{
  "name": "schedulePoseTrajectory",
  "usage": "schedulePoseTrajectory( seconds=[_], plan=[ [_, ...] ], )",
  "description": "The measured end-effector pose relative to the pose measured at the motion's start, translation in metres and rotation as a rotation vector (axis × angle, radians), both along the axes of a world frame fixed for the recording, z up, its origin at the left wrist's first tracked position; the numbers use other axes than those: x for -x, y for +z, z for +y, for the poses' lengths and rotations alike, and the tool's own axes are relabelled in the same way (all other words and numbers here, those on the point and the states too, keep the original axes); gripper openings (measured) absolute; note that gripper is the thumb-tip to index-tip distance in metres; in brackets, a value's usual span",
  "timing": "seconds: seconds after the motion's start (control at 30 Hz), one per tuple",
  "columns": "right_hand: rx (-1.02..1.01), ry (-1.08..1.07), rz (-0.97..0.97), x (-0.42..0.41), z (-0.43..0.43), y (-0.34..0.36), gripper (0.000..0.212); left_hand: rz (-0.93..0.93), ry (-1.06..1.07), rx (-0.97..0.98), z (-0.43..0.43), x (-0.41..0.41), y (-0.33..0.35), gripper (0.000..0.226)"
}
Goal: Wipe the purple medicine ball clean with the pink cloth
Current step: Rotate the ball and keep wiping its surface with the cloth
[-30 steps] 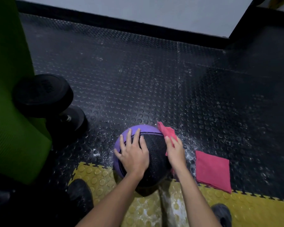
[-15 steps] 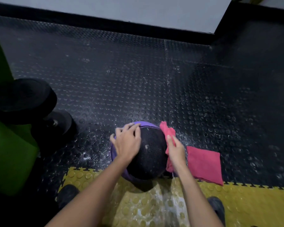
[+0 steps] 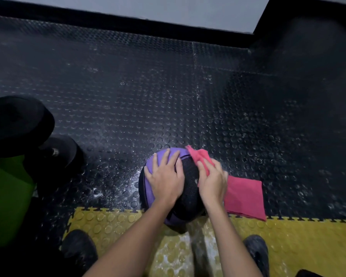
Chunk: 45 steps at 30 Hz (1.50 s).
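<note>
— Where's the purple medicine ball (image 3: 156,198)?
— On the studded floor (image 3: 128,100), left hand (image 3: 165,179) flat on top, fingers spread.
— The right hand (image 3: 213,181)?
— Fingers clamped on the pink cloth (image 3: 198,156) — pressed against the ball's side.

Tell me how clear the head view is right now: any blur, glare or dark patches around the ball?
Head view: dim overall; the right hand and pink cloth are motion-blurred, the left hand on the medicine ball is sharper. Studs on the black floor catch small glints. The dumbbell at left is nearly lost in shadow. Wide-angle bending shows at the edges.
</note>
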State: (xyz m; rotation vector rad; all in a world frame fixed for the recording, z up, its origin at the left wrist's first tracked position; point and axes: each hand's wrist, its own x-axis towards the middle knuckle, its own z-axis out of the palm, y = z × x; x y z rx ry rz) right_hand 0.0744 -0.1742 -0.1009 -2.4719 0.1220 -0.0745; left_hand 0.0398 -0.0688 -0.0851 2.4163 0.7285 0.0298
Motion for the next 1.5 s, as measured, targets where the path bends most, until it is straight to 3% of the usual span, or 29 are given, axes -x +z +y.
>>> schedulePoseTrajectory(
  seconds=[0.07,0.13,0.23,0.33,0.4,0.53,0.6,0.7,0.8,0.93,1.13,1.27,1.33,1.43,1.5],
  plan=[
    [-0.104,-0.145,0.194,-0.024,-0.006,0.002,0.033,-0.005,0.005,-0.008,-0.006,-0.006,0.000,0.039],
    [-0.077,-0.195,0.247,-0.028,-0.002,0.009,0.035,0.003,0.014,-0.018,-0.009,-0.010,0.000,0.039],
    [0.142,0.017,-0.027,0.011,0.018,0.017,0.030,0.015,0.037,-0.007,-0.006,-0.010,0.000,0.040],
    [0.092,0.129,-0.248,0.037,0.024,0.015,0.025,0.007,0.053,-0.002,0.007,0.000,-0.002,0.039],
    [0.042,0.057,-0.152,0.020,0.016,0.006,0.026,-0.020,0.078,0.014,0.014,0.005,-0.004,0.038],
    [-0.148,-0.097,0.289,-0.026,-0.004,-0.001,0.031,-0.055,0.162,0.031,0.007,0.012,-0.007,0.037],
    [-0.212,-0.146,0.322,-0.021,-0.007,0.004,0.030,-0.072,0.210,0.013,-0.002,0.019,-0.008,0.037],
    [-0.104,-0.149,0.019,0.031,0.003,0.000,0.027,-0.075,0.228,0.015,-0.004,0.020,-0.010,0.037],
    [-0.176,-0.076,-0.232,0.088,0.025,-0.009,0.030,-0.054,0.191,0.036,0.009,0.009,-0.009,0.038],
    [-0.171,-0.108,-0.327,0.064,0.029,-0.014,0.023,-0.030,0.196,0.058,0.013,0.006,-0.008,0.040],
    [-0.022,0.106,-0.076,0.020,0.016,0.011,0.024,0.024,0.286,-0.042,0.004,0.028,-0.009,0.044],
    [-0.057,0.170,-0.247,0.044,0.017,0.009,0.023,-0.071,0.347,-0.032,0.016,0.025,0.009,0.042],
    [-0.145,0.066,-0.227,0.056,0.011,-0.001,0.022,-0.104,0.307,-0.006,0.029,0.004,0.021,0.041],
    [-0.396,-0.245,0.051,0.040,-0.010,-0.013,0.027,-0.039,0.160,0.055,0.040,-0.021,0.026,0.044],
    [-0.427,-0.363,0.167,0.031,-0.016,-0.008,0.028,0.063,0.056,0.067,0.032,-0.024,0.015,0.046]
  ],
)
